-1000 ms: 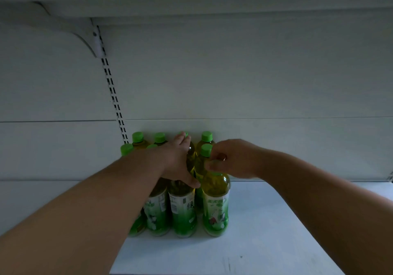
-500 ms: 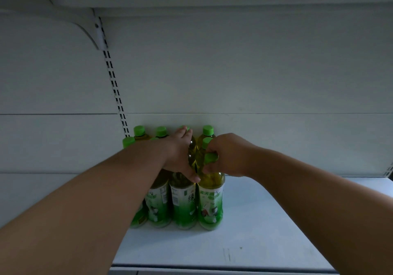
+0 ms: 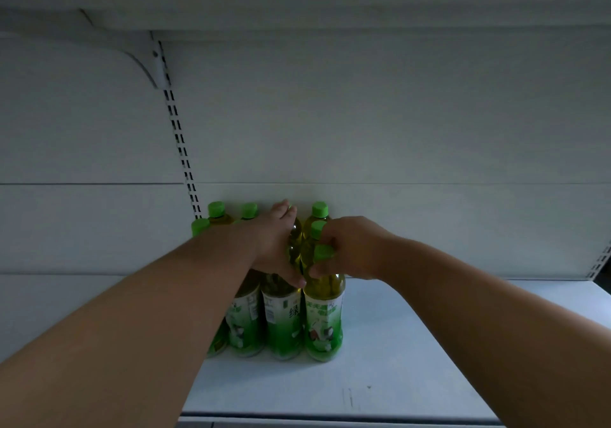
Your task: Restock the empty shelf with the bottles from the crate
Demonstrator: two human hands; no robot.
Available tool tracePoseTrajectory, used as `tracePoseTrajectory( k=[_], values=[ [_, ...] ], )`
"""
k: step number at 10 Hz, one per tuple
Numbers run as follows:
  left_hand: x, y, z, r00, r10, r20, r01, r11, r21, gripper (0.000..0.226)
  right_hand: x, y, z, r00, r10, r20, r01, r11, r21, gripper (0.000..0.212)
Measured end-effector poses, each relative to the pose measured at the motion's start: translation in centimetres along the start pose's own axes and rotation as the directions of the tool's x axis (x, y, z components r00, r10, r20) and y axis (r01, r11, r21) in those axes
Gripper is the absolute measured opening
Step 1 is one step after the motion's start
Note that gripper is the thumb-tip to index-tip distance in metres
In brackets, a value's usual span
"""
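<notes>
Several green-capped tea bottles with green labels stand in a tight block at the back left of the white shelf (image 3: 380, 378). My right hand (image 3: 350, 249) grips the neck of the front right bottle (image 3: 324, 322), which stands on the shelf against its neighbour. My left hand (image 3: 276, 242) lies over the tops of the bottles in the middle (image 3: 282, 325), thumb down on the front one. Green caps (image 3: 216, 209) of the back row show behind my hands. The crate is out of view.
A slotted upright rail (image 3: 180, 150) and a bracket run up the back wall left of the bottles. An upper shelf (image 3: 297, 14) hangs overhead. To the right of the bottles the shelf surface lies bare up to another rail (image 3: 598, 262).
My right hand has pushed the front right bottle back and left until it sits tight against the block. My left hand has stayed on the middle bottles.
</notes>
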State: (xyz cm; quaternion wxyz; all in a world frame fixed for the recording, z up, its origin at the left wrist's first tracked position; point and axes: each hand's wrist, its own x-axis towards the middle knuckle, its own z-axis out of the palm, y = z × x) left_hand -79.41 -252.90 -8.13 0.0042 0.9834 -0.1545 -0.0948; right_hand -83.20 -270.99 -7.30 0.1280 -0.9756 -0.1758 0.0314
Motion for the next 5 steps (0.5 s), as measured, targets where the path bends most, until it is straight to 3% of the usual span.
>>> tracePoseTrajectory(
  k=[1, 3, 5],
  values=[
    [-1.8, 0.3, -0.2, 0.999, 0.005, -0.044, -0.005, 1.0, 0.007, 0.141, -0.7, 0.2, -0.7, 0.998, 0.024, -0.05, -0.019, 0.996, 0.088, 0.061],
    [-6.4, -0.8, 0.2, 0.995, -0.057, -0.084, 0.05, 0.995, -0.089, 0.129, -2.3, -0.6, -1.3, 0.98, -0.056, -0.191, 0.074, 0.993, 0.088, 0.054],
    [-11.2, -0.7, 0.3, 0.97, -0.163, -0.18, 0.142, 0.982, -0.125, 0.109, -4.3, -3.1, -0.9, 0.962, -0.118, -0.247, 0.109, 0.993, -0.05, 0.06]
  ],
)
